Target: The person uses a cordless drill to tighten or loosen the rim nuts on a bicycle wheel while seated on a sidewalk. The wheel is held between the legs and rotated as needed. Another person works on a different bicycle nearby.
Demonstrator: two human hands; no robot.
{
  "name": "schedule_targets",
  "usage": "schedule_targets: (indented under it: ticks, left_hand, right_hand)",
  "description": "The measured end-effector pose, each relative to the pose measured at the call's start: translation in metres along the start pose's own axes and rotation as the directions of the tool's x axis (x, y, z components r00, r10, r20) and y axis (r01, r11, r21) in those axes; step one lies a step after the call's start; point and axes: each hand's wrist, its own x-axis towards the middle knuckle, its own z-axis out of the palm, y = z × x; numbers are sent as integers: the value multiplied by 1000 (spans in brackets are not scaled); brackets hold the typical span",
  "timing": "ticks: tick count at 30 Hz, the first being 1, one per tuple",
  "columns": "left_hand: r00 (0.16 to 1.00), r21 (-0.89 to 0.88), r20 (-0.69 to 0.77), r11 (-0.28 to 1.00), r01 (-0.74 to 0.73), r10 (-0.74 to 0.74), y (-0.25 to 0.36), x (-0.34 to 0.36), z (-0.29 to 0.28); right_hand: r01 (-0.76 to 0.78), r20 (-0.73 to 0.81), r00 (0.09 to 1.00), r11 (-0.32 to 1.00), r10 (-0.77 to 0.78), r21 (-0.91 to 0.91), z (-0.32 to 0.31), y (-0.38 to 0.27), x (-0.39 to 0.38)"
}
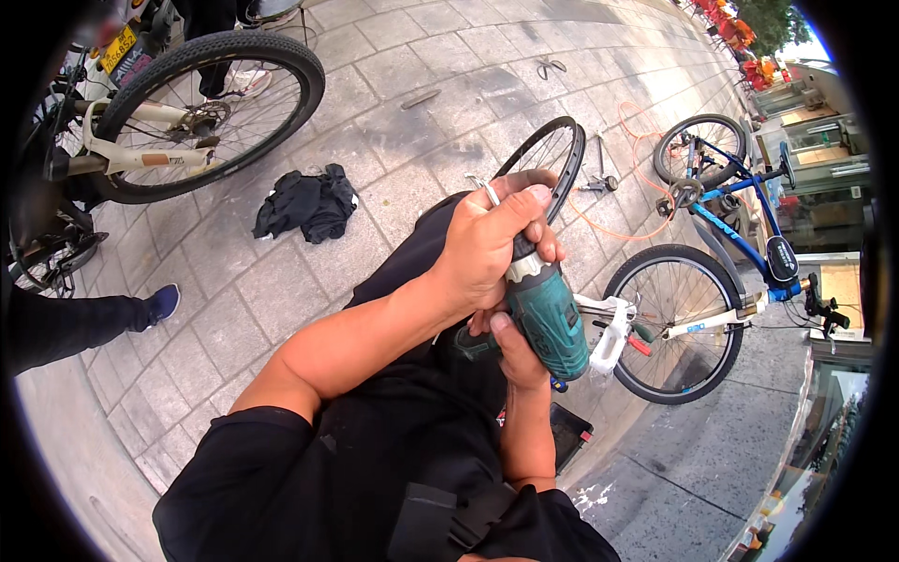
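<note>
A dark green cordless drill [548, 323] lies across my lap, its chuck end pointing away from me. My left hand [478, 245] is closed round the chuck, fingers curled over its front. My right hand [520, 356] grips the drill's handle from below, its thumb against the body. A thin silver piece pokes out by the left index finger, too small to name. Just beyond my hands stands a bare black wheel rim [575, 159] with spokes, partly hidden by my left hand and leg.
A blue bicycle [721, 225] lies on the paving at right, near an orange hose [618, 232] and a metal-headed tool [601, 180]. A large bicycle wheel [309, 70] stands at upper left; black cloth [307, 201] lies below it. Someone's shoe [163, 307] is at left.
</note>
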Motion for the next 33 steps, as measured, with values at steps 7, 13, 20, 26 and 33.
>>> schedule_targets:
  ticks: [7, 13, 20, 26, 33]
  left_hand:
    - [994, 74, -28, 992, 105, -103, 14, 8, -15]
    - [993, 99, 80, 992, 80, -88, 21, 16, -42]
    - [989, 816, -27, 568, 105, -143, 15, 92, -54]
    - [853, 975, -138, -221, 27, -503, -4, 148, -37]
    - [799, 967, -80, 148, 207, -596, -16, 157, -60]
  right_hand:
    - [268, 114, 921, 395, -372, -879, -3, -39, 20]
    - [272, 77, 897, 405, -436, -873, -26, -49, -5]
    - [-17, -240, 933, 633, -268, -774, -66, -47, -46]
    - [-111, -474, 874, 904, -109, -412, -67, -41, -64]
    - [-73, -525, 844, 946, -109, -315, -65, -52, -68]
